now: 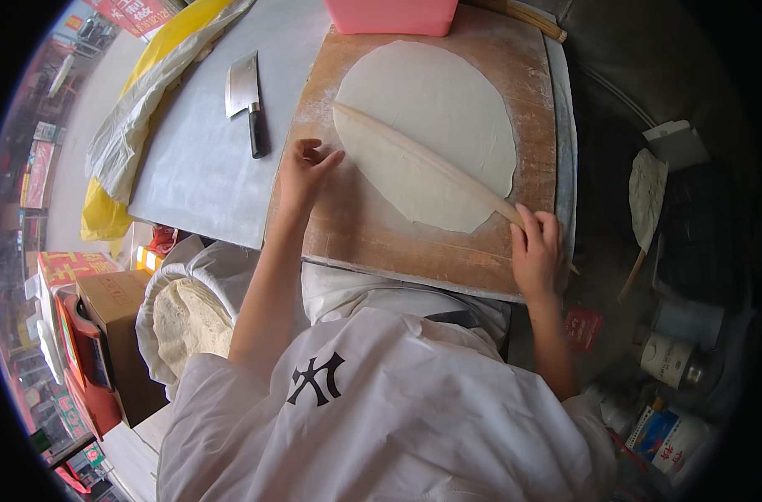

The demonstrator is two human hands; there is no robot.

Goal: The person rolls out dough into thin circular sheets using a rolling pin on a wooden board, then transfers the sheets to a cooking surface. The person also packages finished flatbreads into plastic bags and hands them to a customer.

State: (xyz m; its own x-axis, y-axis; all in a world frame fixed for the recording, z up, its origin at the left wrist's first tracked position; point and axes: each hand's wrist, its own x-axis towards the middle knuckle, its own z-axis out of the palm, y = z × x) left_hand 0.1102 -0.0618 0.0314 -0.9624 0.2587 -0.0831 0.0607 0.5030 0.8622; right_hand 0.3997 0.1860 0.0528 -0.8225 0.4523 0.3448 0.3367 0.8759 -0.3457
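A large, thin, roughly round sheet of dough (423, 79) lies flat on a brown wooden board (314, 238). Across it, slanting from upper left to lower right, rests a long thin rolling pin (423, 155). My right hand (538, 251) is closed around the pin's near right end, over the board's right side. At the board's left edge my left hand (308, 171) is raised with fingers bent and thumb apart, holding nothing. It is close to the dough's left edge, below the pin's far end.
A cleaver (243, 96) with a black handle lies on the grey metal table (188, 142), left of the board. A pink container (389, 18) stands at the board's far edge. An open sack of flour (192, 322) and a cardboard box (117, 301) are at lower left.
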